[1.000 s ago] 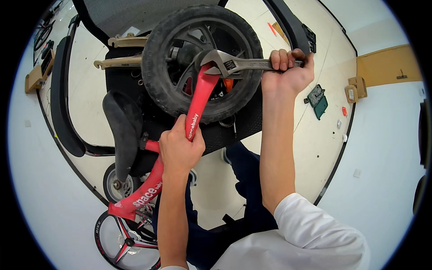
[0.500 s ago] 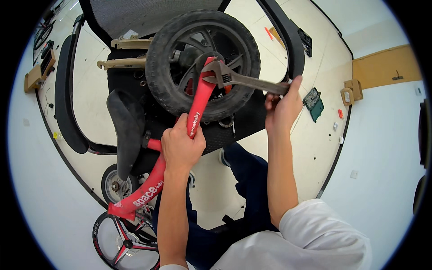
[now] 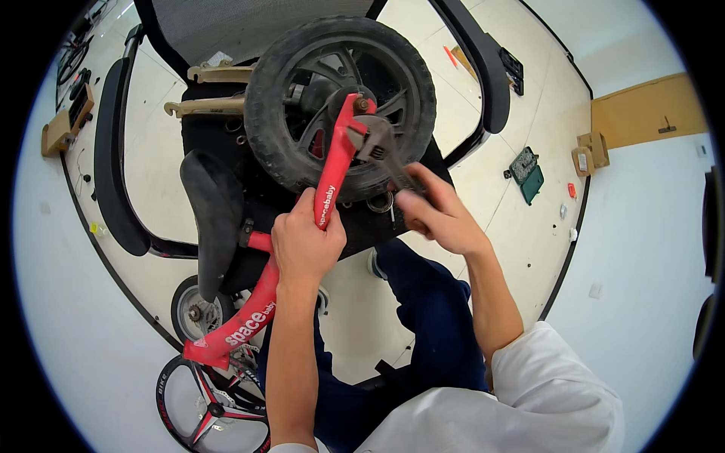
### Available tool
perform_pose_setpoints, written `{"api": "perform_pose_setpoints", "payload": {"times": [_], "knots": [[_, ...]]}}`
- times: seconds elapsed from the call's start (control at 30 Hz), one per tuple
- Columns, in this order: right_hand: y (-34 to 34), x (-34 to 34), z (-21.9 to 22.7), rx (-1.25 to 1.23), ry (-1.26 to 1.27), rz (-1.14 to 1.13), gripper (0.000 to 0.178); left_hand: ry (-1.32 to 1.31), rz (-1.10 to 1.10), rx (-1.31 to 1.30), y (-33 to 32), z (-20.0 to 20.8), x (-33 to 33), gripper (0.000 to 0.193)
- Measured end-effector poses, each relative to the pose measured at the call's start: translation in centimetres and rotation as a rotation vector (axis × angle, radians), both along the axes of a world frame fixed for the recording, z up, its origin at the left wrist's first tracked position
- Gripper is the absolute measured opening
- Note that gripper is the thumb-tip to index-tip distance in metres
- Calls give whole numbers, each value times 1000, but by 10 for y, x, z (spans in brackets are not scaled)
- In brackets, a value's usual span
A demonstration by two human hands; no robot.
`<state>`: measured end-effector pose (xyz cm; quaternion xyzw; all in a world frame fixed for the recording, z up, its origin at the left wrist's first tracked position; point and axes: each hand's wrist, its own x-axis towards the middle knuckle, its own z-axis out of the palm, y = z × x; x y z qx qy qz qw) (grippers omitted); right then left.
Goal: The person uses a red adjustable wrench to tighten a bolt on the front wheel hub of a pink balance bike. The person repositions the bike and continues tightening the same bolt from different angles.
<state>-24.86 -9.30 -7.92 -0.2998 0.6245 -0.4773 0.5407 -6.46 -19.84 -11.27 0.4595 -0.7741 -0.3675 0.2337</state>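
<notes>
My left hand [image 3: 307, 234] is closed round the upper arm of a small red bicycle frame [image 3: 249, 323]. The frame's end lies over the hub of a black wheel [image 3: 266, 113] with a knobbly tyre, where an axle nut [image 3: 363, 105] shows. In my right hand [image 3: 445, 214] is the handle of a grey adjustable wrench [image 3: 375, 140], slightly blurred. Its jaws lie over the frame's end, just below the nut; whether they grip anything I cannot tell. A black saddle [image 3: 211, 219] is attached to the frame, left of my left hand.
The wheel rests on a black office chair with armrests [image 3: 121, 151]. Beige fork legs [image 3: 204, 107] and metal rings [image 3: 382, 202] lie on its seat. A three-spoke wheel [image 3: 215, 409] stands below left. On the floor at right are a green case [image 3: 531, 181] and cardboard boxes [image 3: 593, 153].
My right hand has swung the wrench handle downward and toward me, from pointing right to slanting lower right. The jaws have shifted slightly down off the nut. My left hand and the frame stay nearly still.
</notes>
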Motion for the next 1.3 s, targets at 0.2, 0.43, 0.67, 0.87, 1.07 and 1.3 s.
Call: {"api": "perform_pose_setpoints", "payload": {"times": [0.2,0.43,0.67,0.87,1.07,1.3], "knots": [[-2,-24,-1,-195,1196,-119,24,13,-3,5,1,1,1,13],[-19,-15,-12,-268,1297,-238,25,15,-8,-1,-1,0,0,12],[-25,3,-17,-280,1066,-278,28,24,7,-3,-1,0,0,12],[-31,23,-22,-283,763,-364,28,16,31,11,-1,4,-3,13],[-42,42,-20,-184,478,-418,29,51,15,18,-2,6,-4,14],[-35,3,-22,-195,527,-248,36,67,-13,37,-4,3,-1,12]]}}
